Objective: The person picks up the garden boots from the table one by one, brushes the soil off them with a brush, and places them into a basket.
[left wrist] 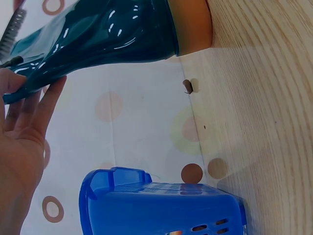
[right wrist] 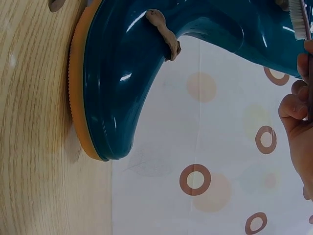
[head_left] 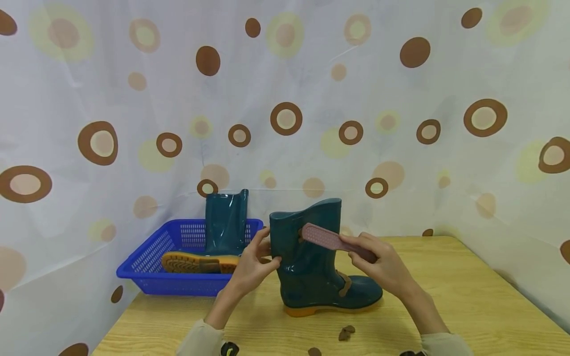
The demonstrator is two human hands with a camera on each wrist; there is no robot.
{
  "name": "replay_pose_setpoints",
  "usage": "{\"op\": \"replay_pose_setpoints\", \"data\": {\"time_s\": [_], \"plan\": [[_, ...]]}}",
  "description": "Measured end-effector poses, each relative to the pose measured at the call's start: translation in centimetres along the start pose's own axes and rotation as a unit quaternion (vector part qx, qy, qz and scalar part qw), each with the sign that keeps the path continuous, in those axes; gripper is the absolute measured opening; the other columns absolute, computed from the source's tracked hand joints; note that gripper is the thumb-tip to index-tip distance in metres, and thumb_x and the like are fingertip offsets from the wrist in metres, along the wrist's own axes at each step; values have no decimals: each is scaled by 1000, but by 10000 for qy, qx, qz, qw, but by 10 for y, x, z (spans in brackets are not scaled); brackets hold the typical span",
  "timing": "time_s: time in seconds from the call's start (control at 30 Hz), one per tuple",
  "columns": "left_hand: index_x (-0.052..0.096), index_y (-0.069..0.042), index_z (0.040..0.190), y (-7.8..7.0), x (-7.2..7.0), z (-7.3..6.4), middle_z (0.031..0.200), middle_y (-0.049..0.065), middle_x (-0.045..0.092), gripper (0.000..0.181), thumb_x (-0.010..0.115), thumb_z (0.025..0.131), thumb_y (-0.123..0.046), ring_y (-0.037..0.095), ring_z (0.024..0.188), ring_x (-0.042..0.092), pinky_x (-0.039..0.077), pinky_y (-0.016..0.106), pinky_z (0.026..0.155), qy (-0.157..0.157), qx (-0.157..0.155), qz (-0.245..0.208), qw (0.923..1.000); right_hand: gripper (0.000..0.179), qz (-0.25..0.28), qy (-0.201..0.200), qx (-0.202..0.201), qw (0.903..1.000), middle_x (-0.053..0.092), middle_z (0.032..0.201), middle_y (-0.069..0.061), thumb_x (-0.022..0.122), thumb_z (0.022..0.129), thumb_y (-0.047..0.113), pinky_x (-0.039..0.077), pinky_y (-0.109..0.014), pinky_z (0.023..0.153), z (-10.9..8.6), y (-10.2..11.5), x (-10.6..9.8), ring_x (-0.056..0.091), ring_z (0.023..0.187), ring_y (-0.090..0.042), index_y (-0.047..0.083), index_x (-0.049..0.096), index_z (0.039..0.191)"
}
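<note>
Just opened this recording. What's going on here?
A person is working on a dark teal boot that stands upright on the wooden table. The left hand grips it near its top, while the right hand holds a pink brush by its upper part. A brown strip clings across the instep, and brown bits lie on the table in front. Another boot is in the blue basket, sole showing.

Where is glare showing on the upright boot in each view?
Head: small highlights on the upright rain boot; left wrist: several white streaks across its glossy surface; right wrist: bright patches on its foot, the brown clump there shows little shine.
</note>
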State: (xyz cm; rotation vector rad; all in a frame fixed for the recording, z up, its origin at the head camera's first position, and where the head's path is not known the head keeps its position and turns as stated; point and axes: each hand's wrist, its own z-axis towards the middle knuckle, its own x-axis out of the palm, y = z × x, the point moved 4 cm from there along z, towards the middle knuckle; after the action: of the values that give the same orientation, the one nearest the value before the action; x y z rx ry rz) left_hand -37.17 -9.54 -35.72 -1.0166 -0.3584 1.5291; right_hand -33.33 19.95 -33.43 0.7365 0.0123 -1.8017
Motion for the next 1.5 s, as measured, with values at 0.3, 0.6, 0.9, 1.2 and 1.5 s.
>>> {"op": "replay_pose_setpoints", "data": {"time_s": [0.3,0.6,0.9,1.2,1.5], "plan": [[40,-22,147,1,-1,0,125,18,67,67,69,89,-3,32,104,69,59,37,87,-36,3,-7,10000,44,-25,21,-119,9999,64,91,-1,68,84,-10,40,-18,52,0,-2,1,49,68,-3,5,68,125],[41,-23,148,-1,-1,-1,126,17,67,69,69,88,-2,31,103,70,60,36,87,-136,-9,-59,9999,35,-215,214,-23,9995,65,90,-6,67,89,0,41,-18,54,-2,-3,0,47,69,-1,9,70,123],[41,-22,147,0,0,0,127,18,66,67,69,89,-3,32,105,69,59,37,87,-74,-17,-45,10000,47,-47,-11,-93,9999,62,91,4,66,85,-11,40,-18,52,0,2,-8,48,68,-2,7,66,129],[40,-23,148,3,0,-1,126,18,66,68,69,90,-3,32,105,69,59,37,87,6,-51,2,10000,51,25,-100,-248,9996,61,90,3,68,84,-13,37,-17,52,3,6,-5,45,67,-3,4,63,131],[39,-24,149,2,0,-1,126,17,66,69,68,90,-4,32,105,69,59,37,88,51,-7,-26,10000,45,-120,86,-146,9998,58,88,7,67,86,-9,36,-16,51,1,3,-1,43,65,-1,8,66,128]]}}
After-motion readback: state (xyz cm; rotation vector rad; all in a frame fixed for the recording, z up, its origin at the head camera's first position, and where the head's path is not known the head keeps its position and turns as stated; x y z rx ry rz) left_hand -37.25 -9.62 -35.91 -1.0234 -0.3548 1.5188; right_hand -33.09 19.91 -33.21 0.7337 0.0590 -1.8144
